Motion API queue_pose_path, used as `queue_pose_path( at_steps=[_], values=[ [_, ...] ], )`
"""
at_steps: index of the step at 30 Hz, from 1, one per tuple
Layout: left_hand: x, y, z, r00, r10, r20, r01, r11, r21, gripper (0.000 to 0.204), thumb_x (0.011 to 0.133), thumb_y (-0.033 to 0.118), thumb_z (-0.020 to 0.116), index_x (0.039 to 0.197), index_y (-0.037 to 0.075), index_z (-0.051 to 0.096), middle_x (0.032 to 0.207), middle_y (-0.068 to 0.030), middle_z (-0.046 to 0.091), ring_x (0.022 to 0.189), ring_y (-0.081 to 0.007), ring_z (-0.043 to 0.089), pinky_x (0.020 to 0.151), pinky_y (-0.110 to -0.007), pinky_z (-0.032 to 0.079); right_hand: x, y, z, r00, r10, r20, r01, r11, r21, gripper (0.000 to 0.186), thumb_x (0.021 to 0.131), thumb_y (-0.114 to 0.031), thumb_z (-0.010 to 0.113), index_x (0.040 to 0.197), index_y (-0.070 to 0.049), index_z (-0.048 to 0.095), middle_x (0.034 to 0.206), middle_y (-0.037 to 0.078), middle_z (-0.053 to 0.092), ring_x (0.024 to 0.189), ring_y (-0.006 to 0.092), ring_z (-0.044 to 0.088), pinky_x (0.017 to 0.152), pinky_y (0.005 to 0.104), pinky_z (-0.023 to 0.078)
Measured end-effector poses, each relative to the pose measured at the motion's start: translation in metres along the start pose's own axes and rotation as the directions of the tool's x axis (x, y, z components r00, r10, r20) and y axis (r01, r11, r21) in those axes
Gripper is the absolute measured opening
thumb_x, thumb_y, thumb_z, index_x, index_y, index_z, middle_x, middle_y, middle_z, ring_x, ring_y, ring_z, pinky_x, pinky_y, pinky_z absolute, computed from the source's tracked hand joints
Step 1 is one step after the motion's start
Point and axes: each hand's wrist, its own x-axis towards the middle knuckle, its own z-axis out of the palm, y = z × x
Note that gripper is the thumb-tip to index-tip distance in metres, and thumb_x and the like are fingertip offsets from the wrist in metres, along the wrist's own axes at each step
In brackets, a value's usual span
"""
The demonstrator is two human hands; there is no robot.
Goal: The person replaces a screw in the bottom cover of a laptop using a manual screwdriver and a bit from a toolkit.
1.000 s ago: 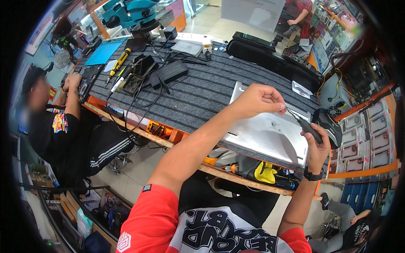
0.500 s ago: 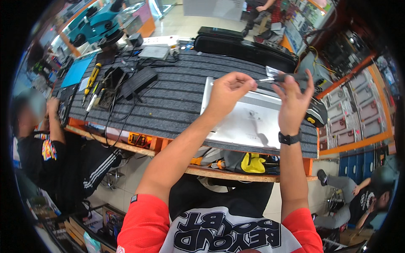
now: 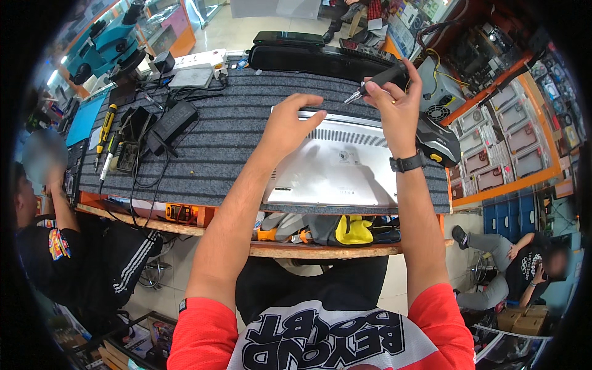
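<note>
A silver laptop point(image 3: 327, 179) lies upside down on the ribbed grey mat, its vented bottom cover facing up. Over its far right part, my right hand point(image 3: 399, 120) grips a screwdriver point(image 3: 383, 79) by the black handle. The metal shaft slants down and left, toward my left hand. My left hand point(image 3: 287, 129) hovers above the laptop's far left corner, thumb and forefinger apart with nothing visible between them. The screwdriver's tip is close to that thumb but looks apart from it.
A black and grey boxy device point(image 3: 439, 140) stands right of the laptop, a long black bar-shaped case point(image 3: 314, 60) behind it. Leftward lie a black adapter point(image 3: 172, 126) with cables, a yellow screwdriver point(image 3: 106, 128) and a teal microscope point(image 3: 108, 46). People sit at left and right.
My left thumb and forefinger, pinched together near the screwdriver's tip before, have spread apart. The screwdriver now tilts more steeply, its tip lower. The whole view has shifted slightly.
</note>
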Motion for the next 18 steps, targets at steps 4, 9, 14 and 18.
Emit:
queue_pose_path(
  at_steps=[4,9,14,18],
  values=[
    [-0.006,-0.017,0.006,0.982,0.132,0.135,-0.177,0.891,0.419,0.033,0.091,0.023,0.070,0.119,0.005,0.074,0.132,-0.0139,0.065,0.127,-0.0332,0.057,0.109,-0.042,0.044,0.007,0.024,-0.001,0.995,-0.049,0.086,0.064,0.982,-0.175,0.080,0.091,-0.004,0.075,0.156,-0.013,0.028,0.106,0.019,0.069,0.091,0.0182,0.073,0.074,0.0269,0.058],
    [-0.009,-0.020,0.008,0.976,0.134,0.173,-0.203,0.844,0.496,0.034,0.093,0.023,0.069,0.121,0.005,0.073,0.135,-0.0146,0.063,0.128,-0.0333,0.056,0.109,-0.043,0.044,0.005,0.030,0.007,0.988,-0.048,0.147,0.095,0.938,-0.333,0.078,0.092,-0.005,0.075,0.156,-0.018,0.032,0.107,0.021,0.069,0.090,0.0199,0.075,0.073,0.0277,0.057],
    [-0.009,-0.018,0.007,0.971,0.145,0.190,-0.222,0.846,0.485,0.034,0.093,0.022,0.068,0.120,0.003,0.073,0.134,-0.0146,0.063,0.126,-0.0337,0.057,0.108,-0.043,0.044,0.004,0.034,0.009,0.981,-0.063,0.183,0.132,0.910,-0.394,0.075,0.093,-0.006,0.073,0.156,-0.019,0.033,0.111,0.025,0.069,0.094,0.0256,0.076,0.078,0.0322,0.060],
    [-0.010,-0.017,0.008,0.971,0.149,0.185,-0.222,0.846,0.484,0.034,0.093,0.023,0.067,0.120,0.003,0.073,0.134,-0.0148,0.063,0.126,-0.0339,0.056,0.108,-0.043,0.044,0.004,0.033,0.013,0.980,-0.063,0.187,0.140,0.889,-0.437,0.074,0.093,-0.006,0.072,0.155,-0.019,0.034,0.111,0.026,0.070,0.095,0.0289,0.077,0.078,0.0338,0.060]
  ],
)
